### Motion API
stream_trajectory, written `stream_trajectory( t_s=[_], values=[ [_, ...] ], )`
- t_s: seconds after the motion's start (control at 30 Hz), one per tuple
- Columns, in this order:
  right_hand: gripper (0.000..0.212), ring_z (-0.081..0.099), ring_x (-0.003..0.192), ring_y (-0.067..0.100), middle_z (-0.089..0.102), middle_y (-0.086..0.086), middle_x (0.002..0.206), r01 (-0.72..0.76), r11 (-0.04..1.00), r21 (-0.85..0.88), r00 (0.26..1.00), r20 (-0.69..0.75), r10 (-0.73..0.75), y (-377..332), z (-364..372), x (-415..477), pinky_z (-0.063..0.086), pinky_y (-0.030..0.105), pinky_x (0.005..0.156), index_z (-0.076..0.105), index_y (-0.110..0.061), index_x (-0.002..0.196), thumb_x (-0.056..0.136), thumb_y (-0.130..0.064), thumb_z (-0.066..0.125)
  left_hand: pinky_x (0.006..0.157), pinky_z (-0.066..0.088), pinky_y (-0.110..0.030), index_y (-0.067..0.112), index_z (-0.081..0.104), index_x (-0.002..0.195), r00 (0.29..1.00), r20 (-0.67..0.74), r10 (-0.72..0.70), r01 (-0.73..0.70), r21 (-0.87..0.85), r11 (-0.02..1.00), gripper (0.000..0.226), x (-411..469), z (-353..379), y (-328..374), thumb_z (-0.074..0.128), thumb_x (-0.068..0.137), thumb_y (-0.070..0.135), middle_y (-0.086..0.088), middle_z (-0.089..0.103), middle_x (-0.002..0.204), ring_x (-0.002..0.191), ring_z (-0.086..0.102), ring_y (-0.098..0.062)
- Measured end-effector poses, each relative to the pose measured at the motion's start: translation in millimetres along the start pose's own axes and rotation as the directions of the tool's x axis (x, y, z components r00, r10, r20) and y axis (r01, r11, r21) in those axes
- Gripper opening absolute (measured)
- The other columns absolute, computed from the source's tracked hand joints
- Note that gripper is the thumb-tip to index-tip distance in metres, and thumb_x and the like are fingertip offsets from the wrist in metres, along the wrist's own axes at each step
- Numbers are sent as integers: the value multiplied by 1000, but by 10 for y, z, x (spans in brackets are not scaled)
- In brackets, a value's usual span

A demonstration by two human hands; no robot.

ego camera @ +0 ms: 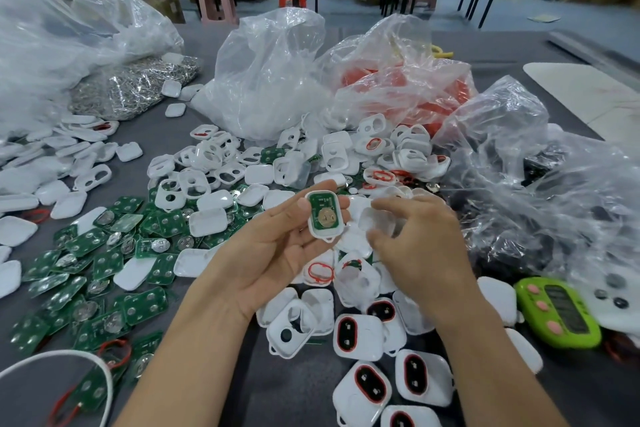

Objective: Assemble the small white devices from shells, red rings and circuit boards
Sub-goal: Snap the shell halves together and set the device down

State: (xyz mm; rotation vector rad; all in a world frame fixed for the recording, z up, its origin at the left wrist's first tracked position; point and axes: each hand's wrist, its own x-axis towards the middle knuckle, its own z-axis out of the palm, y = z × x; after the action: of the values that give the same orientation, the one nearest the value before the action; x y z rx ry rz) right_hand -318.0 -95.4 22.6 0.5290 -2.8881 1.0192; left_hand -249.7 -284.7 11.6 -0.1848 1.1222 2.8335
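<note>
Head view: grey worktop [301, 388] covered in loose parts.
Left hand [277, 250]: palm up at centre, grip pinching a white shell half [313, 218] by its edges.
Circuit board [325, 215]: seated in that shell half, gold disc facing up.
Right hand [419, 246]: at 3 o'clock of it, fingers curled round a blurred white cover [375, 224].
Loose boards [100, 270]: 8 o'clock.
Finished devices [363, 386]: 6 o'clock, with red rings.
Bag of red rings [401, 94]: 1 o'clock.

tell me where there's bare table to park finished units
Bare grey table lies near you, between the green circuit boards and the finished devices. A smaller strip runs between the bag of metal clips and the white shells. The middle is crowded with shells.
</note>
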Motion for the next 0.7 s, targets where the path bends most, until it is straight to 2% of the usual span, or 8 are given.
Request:
stream_trajectory(
  t_s=[0.1, 0.2, 0.27, 0.37, 0.43, 0.57, 0.63, 0.7],
  values=[
    [39, 61, 111, 23, 68, 2, 114, -8, 1000, -22, 999, -39, 8, -26, 43, 11, 50, 39, 102, 74, -31, 120, 82, -22, 78, 84, 61, -32, 14, 78, 117, 1000, -31, -2, 2, 25, 1000, 39, 15, -7, -7, 79, 79, 22, -14, 73, 126, 112, 72, -25],
    [24, 67, 85, 16, 72, -7, 89, 17, 1000, 22, 989, -149, -14, -33, 20, -9, 58, 37, 83, 78, -28, 93, 80, -9, 78, 86, 61, -33, 14, 79, 116, 999, -45, 3, -1, 34, 999, 42, -1, 16, -6, 78, 75, 23, -15, 72, 127, 114, 71, -25],
    [21, 65, 76, 12, 71, -12, 78, 62, 998, 28, 988, -146, -57, -34, -5, -33, 57, 34, 75, 77, -28, 83, 77, -8, 79, 91, 61, -34, 14, 79, 115, 999, -50, 12, -11, 30, 999, 41, -17, 38, 1, 78, 75, 21, -16, 71, 128, 116, 71, -25],
    [19, 61, 67, 1, 66, -19, 64, 112, 992, 56, 993, -45, -110, -36, -85, -60, 47, 14, 64, 76, -31, 73, 68, -18, 89, 90, 61, -34, 13, 80, 113, 996, -81, 28, -27, 12, 1000, 30, -38, 70, 18, 71, 84, 13, -17, 72, 126, 113, 72, -25],
    [20, 61, 70, -2, 65, -24, 65, 104, 991, 88, 993, 39, -108, -32, -154, -60, 43, 9, 59, 76, -35, 69, 62, -27, 93, 85, 62, -33, 10, 80, 113, 994, -100, 37, -39, -18, 999, 31, -52, 73, 33, 62, 87, 13, -18, 71, 126, 110, 73, -25],
    [21, 61, 71, -6, 66, -14, 66, 24, 995, 94, 988, 151, -38, 7, -240, -36, 45, 7, 60, 79, -37, 77, 65, -27, 93, 85, 62, -35, 8, 78, 116, 994, -103, 47, -52, -41, 998, 32, -66, 63, 56, 60, 89, 13, -19, 71, 127, 111, 73, -27],
    [30, 55, 76, -20, 63, -23, 78, -6, 998, 56, 977, 214, -6, 13, -239, -34, 38, -2, 61, 78, -39, 90, 68, -22, 91, 86, 62, -35, 10, 79, 115, 993, -104, 50, -53, -25, 998, 32, -69, 66, 61, 60, 89, 13, -18, 71, 127, 111, 73, -26],
    [36, 55, 75, -20, 65, -24, 95, -18, 1000, 22, 956, 293, 10, 9, -212, -32, 37, -4, 62, 77, -40, 102, 73, -21, 87, 86, 62, -35, 10, 79, 114, 993, -102, 51, -53, -23, 998, 31, -71, 69, 60, 60, 89, 13, -18, 71, 126, 111, 73, -26]
  ],
)
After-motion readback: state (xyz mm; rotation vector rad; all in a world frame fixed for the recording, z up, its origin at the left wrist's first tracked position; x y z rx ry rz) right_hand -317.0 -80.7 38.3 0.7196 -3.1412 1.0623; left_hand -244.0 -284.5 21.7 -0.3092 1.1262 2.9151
